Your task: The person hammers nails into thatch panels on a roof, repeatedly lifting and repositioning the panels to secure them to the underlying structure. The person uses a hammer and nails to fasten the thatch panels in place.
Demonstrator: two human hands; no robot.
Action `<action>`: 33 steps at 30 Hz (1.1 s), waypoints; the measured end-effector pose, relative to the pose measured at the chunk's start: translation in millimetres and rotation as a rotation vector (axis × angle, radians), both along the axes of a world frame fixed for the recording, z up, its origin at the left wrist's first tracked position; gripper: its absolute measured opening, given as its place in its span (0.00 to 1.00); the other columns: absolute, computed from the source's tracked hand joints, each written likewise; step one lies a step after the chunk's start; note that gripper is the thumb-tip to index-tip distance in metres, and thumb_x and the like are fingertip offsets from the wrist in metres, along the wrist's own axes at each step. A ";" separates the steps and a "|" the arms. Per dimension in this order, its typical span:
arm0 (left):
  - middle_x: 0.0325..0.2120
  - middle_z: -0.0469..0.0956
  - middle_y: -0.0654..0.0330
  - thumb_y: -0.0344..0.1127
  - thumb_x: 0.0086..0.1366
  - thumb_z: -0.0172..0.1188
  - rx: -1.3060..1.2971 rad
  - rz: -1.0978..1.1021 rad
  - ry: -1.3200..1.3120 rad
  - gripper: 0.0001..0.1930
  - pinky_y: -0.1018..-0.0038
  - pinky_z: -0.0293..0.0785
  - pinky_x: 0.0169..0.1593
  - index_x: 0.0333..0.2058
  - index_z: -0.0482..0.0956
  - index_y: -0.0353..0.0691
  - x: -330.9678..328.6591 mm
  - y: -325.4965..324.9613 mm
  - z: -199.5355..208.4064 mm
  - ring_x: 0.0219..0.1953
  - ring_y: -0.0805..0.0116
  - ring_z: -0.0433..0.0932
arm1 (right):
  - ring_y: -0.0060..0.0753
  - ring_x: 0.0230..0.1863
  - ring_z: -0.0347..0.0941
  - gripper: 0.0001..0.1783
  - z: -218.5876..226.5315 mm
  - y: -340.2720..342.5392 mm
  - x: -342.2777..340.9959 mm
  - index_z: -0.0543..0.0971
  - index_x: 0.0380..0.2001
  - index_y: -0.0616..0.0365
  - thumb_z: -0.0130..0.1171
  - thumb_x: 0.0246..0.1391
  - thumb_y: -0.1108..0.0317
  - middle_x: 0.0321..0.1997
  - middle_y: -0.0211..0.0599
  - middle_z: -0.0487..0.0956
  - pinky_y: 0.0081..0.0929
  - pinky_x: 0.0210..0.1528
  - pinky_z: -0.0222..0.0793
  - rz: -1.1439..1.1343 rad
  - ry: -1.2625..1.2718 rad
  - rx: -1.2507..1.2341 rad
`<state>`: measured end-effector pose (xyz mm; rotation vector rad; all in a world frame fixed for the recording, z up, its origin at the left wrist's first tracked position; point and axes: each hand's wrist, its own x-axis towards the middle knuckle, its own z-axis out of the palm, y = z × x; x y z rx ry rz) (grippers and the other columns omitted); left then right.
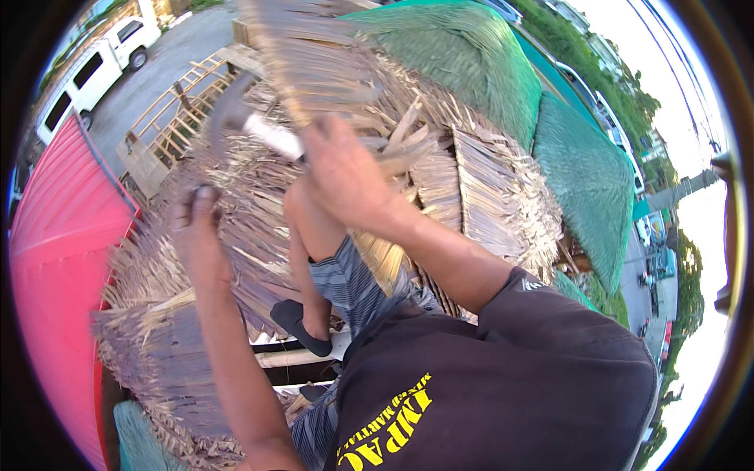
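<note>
With our right hand we grip a white-handled tool, blurred at its dark end, above the thatch; our left hand is near, and we cannot tell whether its curled fingers hold anything

Motion smeared the right hand and the white-handled tool it gripped; the shape of the tool's dark head could not be told. By the upper edge of the thatched roof, a leaf panel blurred and ran out of view. The left hand's palm was hidden. The black shirt covered part of the striped shorts. Beyond the roof's right edge, distant vehicles were too small to tell.
</note>
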<state>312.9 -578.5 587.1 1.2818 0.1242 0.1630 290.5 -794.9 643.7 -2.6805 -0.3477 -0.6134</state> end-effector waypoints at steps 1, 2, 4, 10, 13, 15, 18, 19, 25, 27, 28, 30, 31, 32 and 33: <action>0.44 0.79 0.61 0.37 0.70 0.62 -0.046 0.109 0.027 0.15 0.74 0.74 0.49 0.52 0.74 0.39 2.5 22.1 5.4 0.46 0.71 0.79 | 0.56 0.51 0.69 0.18 1.0 19.4 -1.8 0.74 0.42 0.70 0.60 0.48 0.71 0.45 0.55 0.71 0.43 0.53 0.72 0.104 -0.023 -0.018; 0.46 0.78 0.61 0.37 0.70 0.61 -0.102 0.079 -0.026 0.16 0.72 0.73 0.51 0.53 0.74 0.40 3.8 46.8 10.3 0.47 0.71 0.78 | 0.54 0.51 0.70 0.17 0.3 37.1 -4.4 0.75 0.41 0.69 0.60 0.48 0.71 0.45 0.54 0.71 0.41 0.53 0.72 0.200 -0.022 -0.054; 0.49 0.77 0.61 0.38 0.72 0.60 -0.207 0.146 -0.019 0.16 0.69 0.73 0.55 0.55 0.73 0.42 -4.0 103.6 15.6 0.50 0.72 0.77 | 0.51 0.51 0.71 0.14 -8.0 81.0 -6.3 0.76 0.40 0.67 0.58 0.49 0.71 0.45 0.51 0.71 0.38 0.53 0.73 0.408 0.031 -0.132; 0.43 0.78 0.66 0.38 0.71 0.60 -0.045 0.368 0.267 0.11 0.73 0.74 0.47 0.49 0.74 0.48 -72.9 268.8 -52.0 0.42 0.73 0.77 | 0.39 0.54 0.71 0.10 -58.5 190.6 1.2 0.79 0.36 0.58 0.58 0.50 0.68 0.47 0.41 0.73 0.32 0.56 0.71 1.130 -0.032 -0.454; 0.37 0.77 0.67 0.35 0.70 0.61 -0.142 0.648 0.321 0.09 0.76 0.75 0.39 0.47 0.75 0.48 -118.9 331.6 -140.1 0.35 0.74 0.75 | 0.42 0.62 0.68 0.13 -92.1 242.3 13.0 0.78 0.42 0.50 0.57 0.51 0.69 0.58 0.40 0.72 0.33 0.57 0.71 1.316 0.018 -0.600; 0.35 0.77 0.68 0.33 0.69 0.62 -0.188 0.889 0.314 0.08 0.75 0.75 0.38 0.46 0.75 0.48 -150.1 366.6 -203.2 0.34 0.74 0.75 | 0.40 0.62 0.68 0.13 -113.3 269.1 15.7 0.78 0.42 0.49 0.57 0.51 0.70 0.57 0.38 0.73 0.33 0.56 0.71 1.350 -0.111 -0.547; 0.34 0.76 0.67 0.31 0.69 0.62 -0.237 1.081 0.266 0.09 0.74 0.76 0.39 0.45 0.74 0.48 -195.7 385.4 -301.7 0.35 0.74 0.74 | 0.45 0.60 0.71 0.11 -152.2 295.4 -0.3 0.78 0.41 0.53 0.57 0.53 0.72 0.58 0.43 0.73 0.38 0.51 0.72 1.155 0.344 -0.632; 0.35 0.76 0.67 0.30 0.69 0.62 -0.267 1.133 0.287 0.09 0.73 0.77 0.40 0.45 0.74 0.47 -208.0 388.0 -331.7 0.36 0.74 0.74 | 0.48 0.59 0.72 0.09 -166.7 303.7 -3.9 0.78 0.40 0.55 0.57 0.54 0.73 0.59 0.45 0.73 0.40 0.50 0.72 1.058 0.540 -0.674; 0.38 0.73 0.64 0.27 0.69 0.60 -0.538 1.391 0.370 0.09 0.68 0.79 0.48 0.45 0.72 0.45 -254.5 353.8 -480.7 0.40 0.69 0.74 | 0.51 0.33 0.75 0.17 -274.4 347.4 -15.3 0.73 0.48 0.60 0.63 0.59 0.65 0.39 0.47 0.77 0.42 0.41 0.74 0.792 1.070 -0.456; 0.39 0.73 0.64 0.27 0.69 0.59 -0.600 1.363 0.408 0.09 0.67 0.79 0.48 0.44 0.72 0.45 -264.3 342.1 -516.5 0.41 0.69 0.74 | 0.38 0.28 0.74 0.17 -309.8 356.2 -15.1 0.70 0.51 0.59 0.58 0.64 0.64 0.28 0.42 0.74 0.38 0.35 0.72 0.693 1.330 -0.082; 0.40 0.72 0.63 0.27 0.69 0.59 -0.578 1.357 0.427 0.08 0.66 0.78 0.48 0.44 0.72 0.44 -267.6 334.2 -532.6 0.43 0.69 0.73 | 0.34 0.27 0.73 0.16 -326.6 355.0 -19.6 0.69 0.51 0.59 0.57 0.65 0.64 0.28 0.41 0.73 0.38 0.34 0.71 0.578 1.525 0.097; 0.41 0.73 0.64 0.28 0.70 0.59 -0.606 1.351 0.467 0.09 0.66 0.78 0.49 0.45 0.71 0.45 -272.8 321.9 -556.0 0.43 0.69 0.74 | 0.28 0.26 0.73 0.13 -363.4 362.6 -29.9 0.67 0.50 0.59 0.51 0.68 0.64 0.27 0.39 0.73 0.34 0.29 0.69 0.448 1.659 0.250; 0.41 0.73 0.64 0.29 0.70 0.59 -0.611 1.342 0.546 0.09 0.67 0.77 0.50 0.46 0.70 0.46 -275.0 317.9 -563.9 0.44 0.69 0.74 | 0.29 0.26 0.73 0.13 -379.2 365.8 -34.7 0.67 0.50 0.59 0.51 0.68 0.64 0.26 0.39 0.73 0.35 0.29 0.70 0.524 1.509 0.081; 0.40 0.73 0.63 0.29 0.70 0.58 -0.631 1.358 0.549 0.09 0.67 0.77 0.50 0.46 0.70 0.44 -275.6 313.4 -569.8 0.43 0.69 0.74 | 0.29 0.26 0.74 0.12 -391.1 364.8 -39.9 0.66 0.49 0.59 0.50 0.68 0.64 0.26 0.40 0.73 0.35 0.28 0.70 0.586 1.353 -0.080; 0.40 0.73 0.63 0.29 0.70 0.58 -0.581 1.370 0.526 0.09 0.67 0.77 0.50 0.46 0.70 0.44 -276.1 310.4 -573.4 0.43 0.68 0.74 | 0.30 0.26 0.75 0.12 -402.1 365.4 -43.0 0.66 0.49 0.60 0.49 0.69 0.65 0.25 0.40 0.73 0.36 0.28 0.71 0.575 1.228 -0.283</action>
